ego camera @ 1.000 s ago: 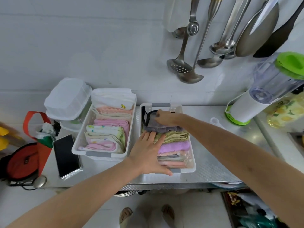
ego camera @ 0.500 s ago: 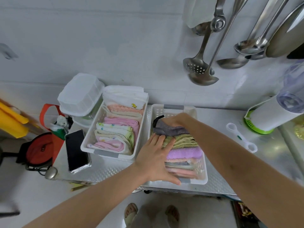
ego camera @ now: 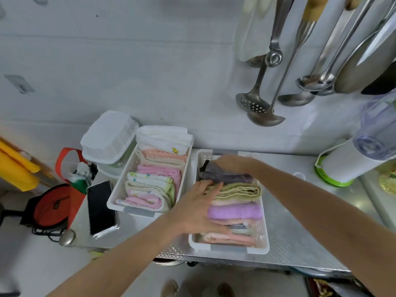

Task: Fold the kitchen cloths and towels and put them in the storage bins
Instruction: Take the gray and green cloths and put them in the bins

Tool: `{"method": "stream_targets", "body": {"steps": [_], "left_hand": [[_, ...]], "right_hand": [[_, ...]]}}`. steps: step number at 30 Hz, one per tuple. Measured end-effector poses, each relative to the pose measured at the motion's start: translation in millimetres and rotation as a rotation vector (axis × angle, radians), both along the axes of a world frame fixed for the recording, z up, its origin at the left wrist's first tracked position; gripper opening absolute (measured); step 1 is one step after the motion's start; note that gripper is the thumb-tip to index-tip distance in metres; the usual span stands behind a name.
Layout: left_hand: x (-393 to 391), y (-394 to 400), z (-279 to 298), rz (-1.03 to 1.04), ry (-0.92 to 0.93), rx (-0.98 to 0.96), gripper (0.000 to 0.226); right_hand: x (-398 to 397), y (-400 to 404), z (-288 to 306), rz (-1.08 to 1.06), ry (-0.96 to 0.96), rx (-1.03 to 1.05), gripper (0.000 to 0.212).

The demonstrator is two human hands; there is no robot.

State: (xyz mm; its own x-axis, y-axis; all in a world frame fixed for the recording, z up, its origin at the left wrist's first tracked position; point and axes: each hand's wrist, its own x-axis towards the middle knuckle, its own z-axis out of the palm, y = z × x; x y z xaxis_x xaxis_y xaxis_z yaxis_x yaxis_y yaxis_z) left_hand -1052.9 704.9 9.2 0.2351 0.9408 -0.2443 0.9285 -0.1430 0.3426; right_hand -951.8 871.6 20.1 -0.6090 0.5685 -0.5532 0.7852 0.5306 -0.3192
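A metal counter (ego camera: 300, 239) is carrying everything here. Under the left hand (ego camera: 197, 209) a white bin (ego camera: 260, 249) of folded cloths is sitting on it, and just to that hand's left a second white bin (ego camera: 120, 196) is standing. Further left a black phone (ego camera: 100, 207) is lying flat. Beyond the right hand (ego camera: 232, 162), to its right, a white blender base (ego camera: 342, 166) is resting.

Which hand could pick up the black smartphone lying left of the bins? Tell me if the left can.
Probably yes, the left hand. It rests open on the towels in the right white bin, and nothing covers the black smartphone on the counter.
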Motion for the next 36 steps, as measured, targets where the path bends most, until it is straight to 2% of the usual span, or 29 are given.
{"method": "stream_targets", "body": {"steps": [2, 3, 4, 6, 8, 9, 11, 14, 18, 22, 26, 28, 31, 32, 36], "left_hand": [[-11.9, 10.1, -0.9, 0.072, -0.069, 0.122, 0.102], [-15.7, 16.7, -4.4, 0.078, -0.035, 0.170, 0.104], [-17.9, 24.8, -7.5, 0.052, 0.025, 0.201, 0.109], [-19.9, 40.9, -12.4, -0.029, 0.154, 0.180, 0.114], [-24.6, 56.6, -16.4, -0.118, 0.292, 0.138, 0.110], [-27.2, 63.7, -14.5, -0.165, 0.336, 0.137, 0.110], [-30.1, 78.0, -10.1, -0.241, 0.395, 0.141, 0.109], [-36.3, 101.6, -6.9, -0.200, 0.389, 0.177, 0.098], [-37.3, 120.4, -7.6, -0.156, 0.399, 0.130, 0.075], [-33.5, 121.3, -8.1, -0.142, 0.397, -0.007, 0.073], [-33.1, 116.1, -9.2, -0.149, 0.414, 0.024, 0.079], [-33.5, 102.3, -10.8, -0.148, 0.364, 0.034, 0.091], [-31.1, 83.1, -20.2, -0.156, 0.330, -0.020, 0.112], [-28.3, 80.5, -24.7, -0.142, 0.338, -0.033, 0.109], [-23.6, 82.6, -21.4, -0.100, 0.395, -0.020, 0.085]], "right_hand": [[21.3, 5.3, 14.4, 0.046, 0.069, 0.011, 0.039], [33.0, 5.5, 17.7, 0.062, 0.105, -0.023, 0.040], [44.6, 0.5, 22.0, 0.085, 0.139, -0.057, 0.050], [63.8, -10.4, 11.7, 0.148, 0.131, -0.023, 0.090], [72.3, -20.2, -4.3, 0.227, 0.012, 0.139, 0.115], [72.8, -22.3, -8.7, 0.250, -0.019, 0.217, 0.116], [70.9, -18.3, -10.6, 0.255, 0.019, 0.322, 0.101], [67.8, -2.7, -10.9, 0.191, 0.079, 0.441, 0.079], [66.3, 4.3, -27.0, 0.221, 0.024, 0.619, 0.071], [63.5, 12.2, -32.9, 0.225, -0.059, 0.542, 0.070], [62.3, 10.0, -24.9, 0.205, -0.076, 0.482, 0.072], [66.3, 0.8, -21.8, 0.197, -0.033, 0.481, 0.077], [71.9, -19.6, -27.6, 0.179, -0.007, 0.439, 0.097], [71.7, -24.4, -31.0, 0.168, -0.022, 0.419, 0.098], [66.9, -21.9, -24.7, 0.130, -0.048, 0.389, 0.077]]}}
